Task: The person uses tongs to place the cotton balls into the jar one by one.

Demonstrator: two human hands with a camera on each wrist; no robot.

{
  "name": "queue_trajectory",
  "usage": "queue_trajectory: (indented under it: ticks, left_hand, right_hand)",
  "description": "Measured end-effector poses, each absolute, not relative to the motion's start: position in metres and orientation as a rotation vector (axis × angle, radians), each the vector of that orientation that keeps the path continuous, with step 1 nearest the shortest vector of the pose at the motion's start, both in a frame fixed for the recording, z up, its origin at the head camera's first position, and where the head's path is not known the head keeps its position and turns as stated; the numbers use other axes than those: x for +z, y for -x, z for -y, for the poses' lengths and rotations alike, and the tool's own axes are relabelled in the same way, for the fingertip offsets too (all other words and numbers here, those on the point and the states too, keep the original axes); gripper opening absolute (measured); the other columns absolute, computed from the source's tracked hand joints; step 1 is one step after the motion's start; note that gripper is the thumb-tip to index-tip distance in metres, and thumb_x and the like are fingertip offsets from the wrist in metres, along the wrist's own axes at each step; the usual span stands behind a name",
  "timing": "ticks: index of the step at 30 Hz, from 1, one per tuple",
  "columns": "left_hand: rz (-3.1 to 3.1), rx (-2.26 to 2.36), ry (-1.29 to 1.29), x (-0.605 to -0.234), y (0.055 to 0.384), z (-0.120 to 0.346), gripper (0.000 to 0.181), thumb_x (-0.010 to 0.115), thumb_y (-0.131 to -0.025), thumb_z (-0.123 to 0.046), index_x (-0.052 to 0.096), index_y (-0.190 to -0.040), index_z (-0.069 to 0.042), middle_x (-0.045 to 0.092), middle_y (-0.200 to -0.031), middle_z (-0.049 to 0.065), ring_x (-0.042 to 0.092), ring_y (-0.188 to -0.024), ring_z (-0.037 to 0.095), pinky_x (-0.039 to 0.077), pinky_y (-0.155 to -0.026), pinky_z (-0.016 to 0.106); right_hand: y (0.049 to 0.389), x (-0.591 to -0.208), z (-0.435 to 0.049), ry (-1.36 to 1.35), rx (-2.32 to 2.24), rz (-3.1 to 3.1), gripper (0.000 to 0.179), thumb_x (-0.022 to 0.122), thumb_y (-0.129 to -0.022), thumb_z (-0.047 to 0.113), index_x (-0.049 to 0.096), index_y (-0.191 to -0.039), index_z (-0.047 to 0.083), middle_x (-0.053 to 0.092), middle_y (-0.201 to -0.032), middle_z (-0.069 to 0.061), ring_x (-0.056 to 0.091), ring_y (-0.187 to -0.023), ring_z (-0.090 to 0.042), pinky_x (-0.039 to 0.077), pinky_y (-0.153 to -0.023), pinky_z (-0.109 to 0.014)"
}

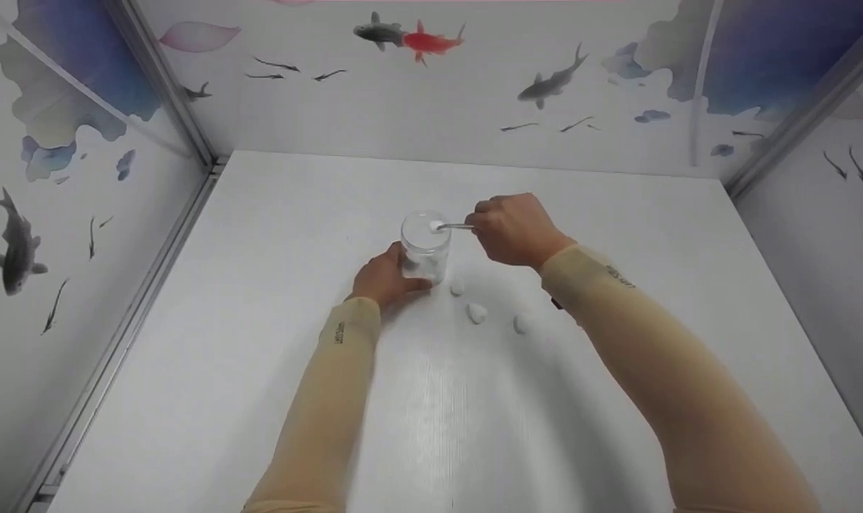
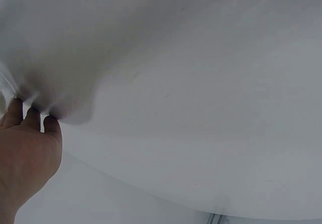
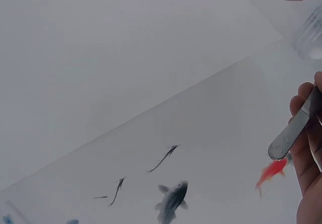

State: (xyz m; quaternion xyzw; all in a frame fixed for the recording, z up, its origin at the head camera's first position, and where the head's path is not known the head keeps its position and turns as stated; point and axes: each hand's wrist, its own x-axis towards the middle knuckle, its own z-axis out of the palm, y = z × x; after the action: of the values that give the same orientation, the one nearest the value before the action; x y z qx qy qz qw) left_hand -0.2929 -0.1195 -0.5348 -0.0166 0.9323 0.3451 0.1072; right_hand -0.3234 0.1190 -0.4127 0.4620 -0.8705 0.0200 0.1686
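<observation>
A clear jar (image 1: 427, 265) with an open top stands on the white table, seen in the head view. My left hand (image 1: 383, 278) holds its lower part, thumb at the near side and fingers round the left. In my right hand (image 1: 515, 229) are metal tweezers (image 1: 458, 226), their tips reaching over the jar's mouth. At those tips is a small white cotton ball (image 1: 435, 226). The right wrist view shows the broad rear end of the tweezers (image 3: 289, 139) sticking out of the fingers. Left-hand fingertips (image 2: 53, 123) appear at the edge of the left wrist view.
Three more white cotton balls lie on the table right of the jar: one close by (image 1: 457, 288), a larger one (image 1: 477, 313) and one farther right (image 1: 520, 325). Panels with printed fish (image 1: 431, 43) border the table (image 1: 260, 214) at the back and sides.
</observation>
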Motion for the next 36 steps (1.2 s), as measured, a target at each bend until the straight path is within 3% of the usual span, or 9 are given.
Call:
queue_trajectory:
  ticks: [28, 36]
  left_hand:
    - [-2.758, 1.052, 0.013, -0.54, 0.295, 0.121, 0.091, 0.084, -0.074, -0.054, 0.044, -0.147, -0.016, 0.055, -0.143, 0.007, 0.048, -0.132, 0.028, 0.037, -0.112, 0.042]
    - [-2.761, 1.057, -0.007, -0.542, 0.295, 0.124, 0.099, 0.084, -0.075, -0.055, 0.037, -0.153, -0.016, 0.048, -0.15, 0.008, 0.043, -0.138, 0.028, 0.033, -0.115, 0.042]
  right_hand:
    - [0.322, -0.419, -0.151, -1.279, 0.111, 2.522, 0.013, 0.068, -0.09, 0.005, 0.078, -0.098, 0.008, 0.071, -0.082, -0.006, 0.067, -0.068, -0.022, 0.059, -0.057, -0.038]
    - [0.322, -0.423, -0.177, -1.248, 0.09, 2.54, 0.014, 0.068, -0.09, 0.005, 0.077, -0.099, 0.007, 0.07, -0.08, -0.007, 0.067, -0.067, -0.024, 0.058, -0.055, -0.04]
